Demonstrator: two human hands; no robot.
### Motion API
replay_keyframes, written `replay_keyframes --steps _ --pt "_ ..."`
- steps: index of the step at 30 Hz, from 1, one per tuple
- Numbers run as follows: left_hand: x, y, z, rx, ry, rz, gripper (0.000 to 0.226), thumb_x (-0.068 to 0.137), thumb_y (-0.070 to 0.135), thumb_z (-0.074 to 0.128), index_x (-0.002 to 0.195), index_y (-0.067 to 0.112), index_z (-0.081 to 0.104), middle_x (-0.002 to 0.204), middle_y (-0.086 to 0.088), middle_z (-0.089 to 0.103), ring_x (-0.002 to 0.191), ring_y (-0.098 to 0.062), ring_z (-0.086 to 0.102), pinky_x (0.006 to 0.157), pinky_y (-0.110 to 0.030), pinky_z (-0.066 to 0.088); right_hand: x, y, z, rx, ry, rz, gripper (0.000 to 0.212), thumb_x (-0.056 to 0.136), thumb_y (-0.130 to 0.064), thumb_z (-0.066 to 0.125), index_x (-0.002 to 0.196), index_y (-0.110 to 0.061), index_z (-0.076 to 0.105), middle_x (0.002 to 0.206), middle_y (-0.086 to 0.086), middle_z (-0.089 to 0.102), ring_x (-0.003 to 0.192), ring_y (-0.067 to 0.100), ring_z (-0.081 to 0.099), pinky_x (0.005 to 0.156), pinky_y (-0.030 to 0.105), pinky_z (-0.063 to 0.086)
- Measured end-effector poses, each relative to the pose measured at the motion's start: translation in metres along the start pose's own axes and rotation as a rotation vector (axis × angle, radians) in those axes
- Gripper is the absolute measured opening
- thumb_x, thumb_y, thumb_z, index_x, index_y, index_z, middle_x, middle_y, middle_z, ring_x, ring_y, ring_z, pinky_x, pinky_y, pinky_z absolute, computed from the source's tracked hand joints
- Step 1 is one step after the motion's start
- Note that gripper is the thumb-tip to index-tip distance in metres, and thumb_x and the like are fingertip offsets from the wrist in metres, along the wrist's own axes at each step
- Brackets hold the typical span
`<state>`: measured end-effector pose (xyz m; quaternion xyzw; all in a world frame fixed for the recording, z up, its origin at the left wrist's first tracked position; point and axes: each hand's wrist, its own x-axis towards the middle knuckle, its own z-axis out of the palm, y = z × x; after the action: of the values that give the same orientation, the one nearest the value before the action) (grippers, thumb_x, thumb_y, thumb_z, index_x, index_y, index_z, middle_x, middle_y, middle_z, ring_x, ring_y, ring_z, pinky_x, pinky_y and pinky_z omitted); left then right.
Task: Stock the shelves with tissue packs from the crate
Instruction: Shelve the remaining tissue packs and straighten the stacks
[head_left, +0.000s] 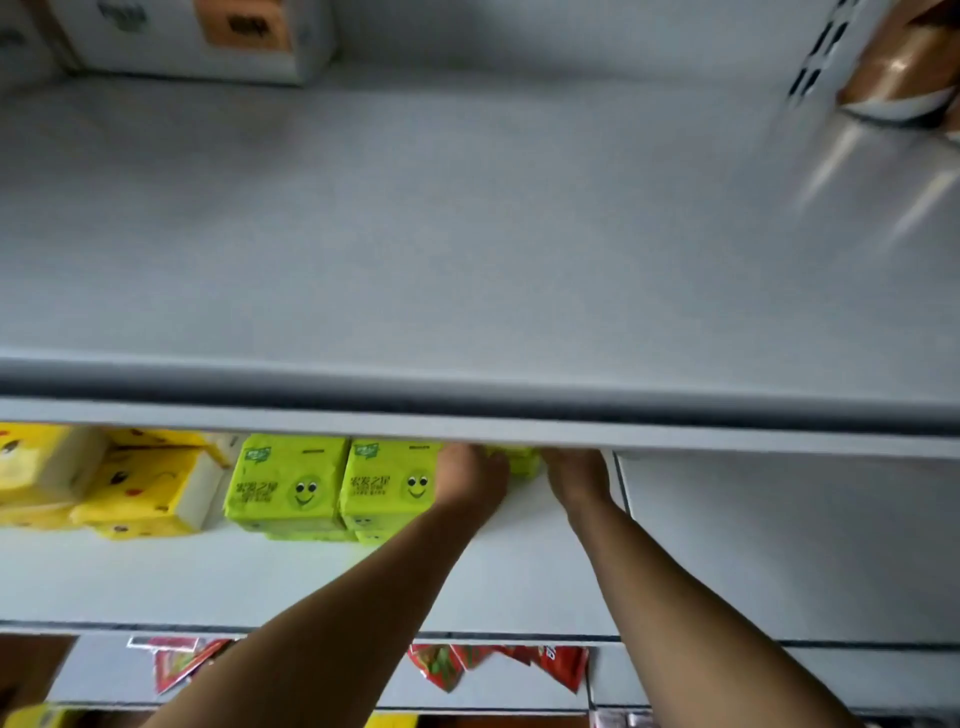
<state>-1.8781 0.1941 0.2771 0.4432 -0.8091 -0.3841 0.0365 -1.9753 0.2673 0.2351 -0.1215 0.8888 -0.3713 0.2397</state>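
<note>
Both hands reach far back on the middle shelf (311, 582). Between them sits a green tissue pack (522, 461), mostly hidden under the upper shelf (675, 441). The left hand (470, 475) seems to grip its side. The right hand (576, 475) is just beside its other side, fingers hidden, so I cannot tell its grasp. Two more green packs (285, 483) stand to the left.

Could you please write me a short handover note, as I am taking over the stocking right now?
Left hand: grips the third green pack on the middle shelf.
Right hand: at the pack's other side, fingers hidden by the upper shelf edge.
Done: two green packs stand left of it, beside yellow packs.
To do: set this one, fetch more; crate not in view.
</note>
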Motion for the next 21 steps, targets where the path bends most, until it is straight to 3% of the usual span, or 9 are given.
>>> replay_keyframes --steps 3,9,16,19,21 --pt "-0.035 0.006 -0.015 0.015 -0.016 0.003 0.030 0.088 0.014 0.050 0.112 -0.001 0.061 0.116 -0.023 0.063 0.109 -0.036 0.056 0.086 -0.035 0.041 -0.037 0.003 -0.025 0.106 0.054 0.080 0.035 0.093 -0.024 0.052 0.122 -0.005 0.058 0.130 0.013 0.057 0.120 0.027 0.052 0.090 0.026 0.039" --pt "-0.128 -0.007 -0.032 0.021 -0.169 0.013 0.045 0.090 0.015 0.051 0.135 0.013 0.048 0.129 -0.012 0.059 0.117 -0.027 0.055 0.092 -0.026 0.040 -0.142 0.022 -0.077 0.132 0.139 0.164 0.037 0.094 -0.024 0.051 0.125 -0.005 0.055 0.133 0.012 0.055 0.123 0.027 0.050 0.094 0.026 0.037" --pt "-0.243 -0.011 -0.039 0.009 -0.321 0.135 0.045 0.089 0.012 0.054 0.133 0.011 0.050 0.132 -0.010 0.057 0.117 -0.025 0.057 0.096 -0.027 0.041 -0.297 0.083 -0.110 0.338 0.333 0.333 0.034 0.093 -0.023 0.053 0.120 -0.003 0.058 0.127 0.012 0.060 0.116 0.027 0.056 0.095 0.030 0.041" --pt "-0.291 -0.013 -0.022 0.068 -0.397 0.218 0.035 0.088 0.015 0.054 0.122 0.011 0.059 0.113 -0.019 0.066 0.105 -0.034 0.062 0.085 -0.034 0.050 -0.361 0.110 -0.117 0.485 0.369 0.398 0.030 0.093 -0.019 0.054 0.120 -0.004 0.057 0.115 0.004 0.061 0.109 0.022 0.057 0.087 0.024 0.044" --pt "-0.323 -0.011 -0.003 0.087 -0.451 0.247 0.035 0.087 0.016 0.056 0.122 0.010 0.059 0.116 -0.017 0.065 0.107 -0.033 0.060 0.086 -0.033 0.047 -0.397 0.135 -0.123 0.580 0.391 0.429 0.031 0.093 -0.016 0.054 0.122 -0.003 0.056 0.109 0.001 0.057 0.105 0.017 0.056 0.069 0.008 0.044"
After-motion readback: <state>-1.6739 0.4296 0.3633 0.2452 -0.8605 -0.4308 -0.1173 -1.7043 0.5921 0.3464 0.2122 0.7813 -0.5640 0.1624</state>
